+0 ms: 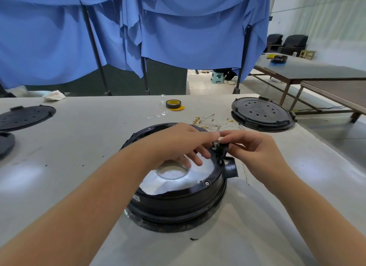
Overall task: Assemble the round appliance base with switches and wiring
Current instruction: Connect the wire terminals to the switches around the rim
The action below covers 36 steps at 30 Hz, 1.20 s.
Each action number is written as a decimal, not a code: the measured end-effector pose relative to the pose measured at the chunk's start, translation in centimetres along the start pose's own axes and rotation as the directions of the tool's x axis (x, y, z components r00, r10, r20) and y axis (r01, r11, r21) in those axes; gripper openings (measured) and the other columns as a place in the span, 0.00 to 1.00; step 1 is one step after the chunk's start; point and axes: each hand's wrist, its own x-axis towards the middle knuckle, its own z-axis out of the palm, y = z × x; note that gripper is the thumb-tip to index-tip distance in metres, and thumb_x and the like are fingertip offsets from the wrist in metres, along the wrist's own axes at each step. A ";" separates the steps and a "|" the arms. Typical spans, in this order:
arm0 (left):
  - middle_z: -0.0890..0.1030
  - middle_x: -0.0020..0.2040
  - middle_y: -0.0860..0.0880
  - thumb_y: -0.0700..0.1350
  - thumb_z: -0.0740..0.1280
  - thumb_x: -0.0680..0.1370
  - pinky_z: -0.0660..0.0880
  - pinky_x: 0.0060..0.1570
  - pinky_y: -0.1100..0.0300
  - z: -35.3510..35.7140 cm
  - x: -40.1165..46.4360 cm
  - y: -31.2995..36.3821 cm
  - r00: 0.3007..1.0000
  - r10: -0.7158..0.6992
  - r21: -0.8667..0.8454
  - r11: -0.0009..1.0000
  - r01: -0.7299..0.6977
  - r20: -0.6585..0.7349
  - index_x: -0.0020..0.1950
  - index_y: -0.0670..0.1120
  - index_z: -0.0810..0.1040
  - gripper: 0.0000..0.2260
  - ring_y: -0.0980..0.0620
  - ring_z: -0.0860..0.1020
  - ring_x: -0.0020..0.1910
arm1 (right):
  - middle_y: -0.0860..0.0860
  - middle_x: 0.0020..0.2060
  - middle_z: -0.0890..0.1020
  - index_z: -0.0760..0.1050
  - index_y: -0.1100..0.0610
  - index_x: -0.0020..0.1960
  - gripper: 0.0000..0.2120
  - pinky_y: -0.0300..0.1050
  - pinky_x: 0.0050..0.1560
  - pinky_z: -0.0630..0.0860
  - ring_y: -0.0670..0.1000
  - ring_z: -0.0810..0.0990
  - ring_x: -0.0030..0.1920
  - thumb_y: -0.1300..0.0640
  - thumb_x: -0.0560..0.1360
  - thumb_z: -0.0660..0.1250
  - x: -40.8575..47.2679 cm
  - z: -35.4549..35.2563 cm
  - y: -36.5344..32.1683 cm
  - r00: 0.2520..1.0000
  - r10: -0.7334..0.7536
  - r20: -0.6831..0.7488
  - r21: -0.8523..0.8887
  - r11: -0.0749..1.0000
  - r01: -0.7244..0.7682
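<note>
So the round black base [178, 196] sits closest to the camera, right in the middle of the grey table [79, 147], open side up with a shiny silver liner [172, 178] inside and a stubby black spout [230, 169] sticking off its right rim. Both hands meet just above that right rim. The right hand [255, 148] pinches a small black switch [220, 147] between thumb and fingers, and the left hand [178, 145] reaches across the bowl, its thumb and forefinger closed on the top of the same part while the other fingers hang loose over the liner. The bit that matters, I think: the switch sits directly over the rim, just above the spout, so its seat should be straight down from the grip, and the right hand is the nearer one to push it in. Honestly can't see the slot itself, the fingers and the switch cover it, and the little metal tabs on the switch are too blurry to tell which way they face. Further back there's a loose tangle of thin wires [212, 122] with gold ends, well apart from the hands, then a roll of yellow tape [174, 104]. A black vented lid [261, 112] lies off to the right, and another [25, 117] at far left is partly cut off.
</note>
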 end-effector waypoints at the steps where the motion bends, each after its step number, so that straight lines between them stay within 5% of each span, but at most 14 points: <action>1: 0.86 0.41 0.53 0.62 0.66 0.75 0.77 0.34 0.64 0.1 0.6 0.2 0.999 -0.031 -0.020 0.999 0.032 0.035 0.50 0.51 0.81 0.16 0.57 0.83 0.36 | 0.54 0.48 0.84 0.83 0.57 0.41 0.17 0.40 0.51 0.79 0.49 0.83 0.50 0.77 0.71 0.65 0.0 0.0 0.2 1.000 -0.003 -0.005 -0.007 1.000 0.003; 13: 0.85 0.39 0.49 0.40 0.74 0.73 0.80 0.37 0.61 0.3 2.2 -1.7 0.975 -0.046 -0.342 0.932 0.119 0.216 0.44 0.46 0.84 0.03 0.52 0.84 0.40 | 0.49 0.44 0.85 0.83 0.54 0.47 0.15 0.36 0.49 0.78 0.46 0.84 0.47 0.72 0.73 0.67 -0.2 0.3 0.2 1.000 -0.024 0.005 -0.111 0.994 0.024; 18: 0.85 0.40 0.49 0.40 0.74 0.73 0.80 0.38 0.60 0.2 2.1 -1.8 0.978 -0.025 -0.331 0.939 0.095 0.208 0.48 0.46 0.82 0.05 0.51 0.84 0.42 | 0.45 0.43 0.86 0.83 0.48 0.48 0.16 0.30 0.43 0.76 0.43 0.84 0.45 0.69 0.74 0.66 -0.4 0.1 -0.2 0.999 0.034 0.041 -0.094 0.995 -0.030; 22: 0.86 0.42 0.48 0.40 0.74 0.73 0.80 0.40 0.59 0.0 2.2 -1.8 0.980 -0.030 -0.325 0.941 0.094 0.196 0.51 0.46 0.82 0.08 0.50 0.85 0.45 | 0.46 0.43 0.86 0.82 0.47 0.50 0.11 0.36 0.48 0.79 0.45 0.84 0.47 0.61 0.72 0.71 -0.5 0.1 -0.2 0.996 0.044 0.076 -0.110 0.993 -0.035; 36: 0.86 0.41 0.50 0.41 0.76 0.70 0.79 0.39 0.61 -0.1 2.3 -2.0 0.988 0.020 -0.287 0.958 0.026 0.155 0.47 0.48 0.82 0.08 0.52 0.85 0.44 | 0.46 0.47 0.85 0.80 0.46 0.53 0.17 0.40 0.51 0.80 0.46 0.83 0.50 0.65 0.70 0.72 -0.2 -0.3 -0.3 0.991 0.026 0.130 -0.103 0.995 -0.013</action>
